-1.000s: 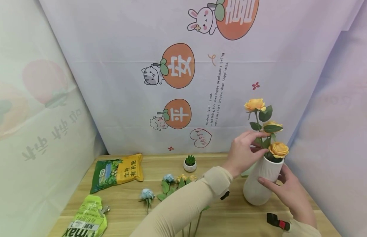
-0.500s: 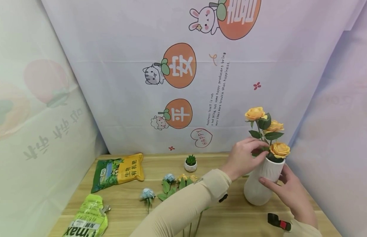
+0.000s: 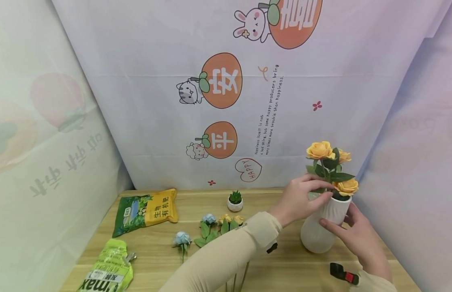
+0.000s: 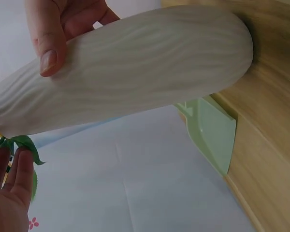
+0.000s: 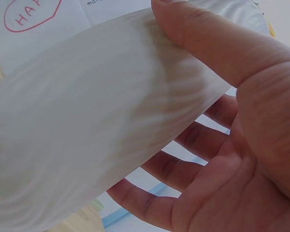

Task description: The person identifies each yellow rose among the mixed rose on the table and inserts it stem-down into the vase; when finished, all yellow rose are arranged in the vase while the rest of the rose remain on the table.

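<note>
The white ribbed vase (image 3: 320,227) stands at the right of the table, its mouth holding several yellow roses. My right hand (image 3: 360,239) grips its side, thumb on the front; the right wrist view shows the fingers curled round the vase (image 5: 87,116). At the rim, my left hand (image 3: 302,198) pinches the stem of a yellow rose (image 3: 320,150) among its leaves. In the left wrist view, the left hand's (image 4: 9,193) fingers are by a green leaf (image 4: 26,145) at the vase mouth; the stem's lower part is hidden inside.
Blue roses (image 3: 182,238) and yellow roses (image 3: 226,219) lie mid-table, partly under the left sleeve. A small potted succulent (image 3: 235,201) stands behind them. A yellow-green bag (image 3: 145,213) and a clipped lime bag (image 3: 110,265) lie left. A pale green dustpan-like piece (image 4: 215,133) is behind the vase.
The tallest yellow rose has sunk lower toward the vase mouth, and my left hand has moved slightly down with it. The right hand keeps its grip on the vase.
</note>
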A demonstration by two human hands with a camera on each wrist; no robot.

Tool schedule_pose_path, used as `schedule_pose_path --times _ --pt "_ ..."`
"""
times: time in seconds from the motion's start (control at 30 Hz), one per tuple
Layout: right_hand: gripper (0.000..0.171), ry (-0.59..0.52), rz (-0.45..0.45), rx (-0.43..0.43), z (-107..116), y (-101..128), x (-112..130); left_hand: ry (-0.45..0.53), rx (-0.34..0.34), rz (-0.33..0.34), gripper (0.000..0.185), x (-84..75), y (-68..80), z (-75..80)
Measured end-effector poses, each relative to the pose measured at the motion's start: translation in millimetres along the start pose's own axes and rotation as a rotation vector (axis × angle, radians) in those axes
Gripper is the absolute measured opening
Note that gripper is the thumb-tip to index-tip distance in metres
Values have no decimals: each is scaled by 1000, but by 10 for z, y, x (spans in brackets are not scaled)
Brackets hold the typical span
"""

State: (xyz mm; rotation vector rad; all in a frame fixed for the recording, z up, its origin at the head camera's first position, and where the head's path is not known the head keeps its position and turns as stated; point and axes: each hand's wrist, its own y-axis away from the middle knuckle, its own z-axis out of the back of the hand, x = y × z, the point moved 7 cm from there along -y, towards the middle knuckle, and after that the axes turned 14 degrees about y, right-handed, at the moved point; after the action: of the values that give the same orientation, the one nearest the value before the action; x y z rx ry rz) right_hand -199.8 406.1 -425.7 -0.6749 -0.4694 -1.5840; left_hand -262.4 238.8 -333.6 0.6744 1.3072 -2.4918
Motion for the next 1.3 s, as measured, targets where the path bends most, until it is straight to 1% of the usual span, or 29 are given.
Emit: schedule_pose_path --times 0.13,0.23,0.5,0.57,0.7,1.0,1.3 --pt "105 0 0 0 0 -7 -6 12 -14 10 24 -10 38 31" --pt "106 1 -11 4 -1 -7 -15 47 -25 12 23 -2 80 60" --pt "106 3 -30 9 5 -11 -7 108 -28 12 24 53 257 105" --pt "106 2 -28 10 6 -8 2 138 -32 10 24 51 303 131" --pt "106 0 -33 18 4 -4 8 155 -32 5 24 59 399 185" --pt "109 -9 -56 29 -6 -9 -13 174 18 79 25 123 679 313" --pt "110 -14 -76 41 -6 -16 -28 220 47 191 27 176 1080 488"
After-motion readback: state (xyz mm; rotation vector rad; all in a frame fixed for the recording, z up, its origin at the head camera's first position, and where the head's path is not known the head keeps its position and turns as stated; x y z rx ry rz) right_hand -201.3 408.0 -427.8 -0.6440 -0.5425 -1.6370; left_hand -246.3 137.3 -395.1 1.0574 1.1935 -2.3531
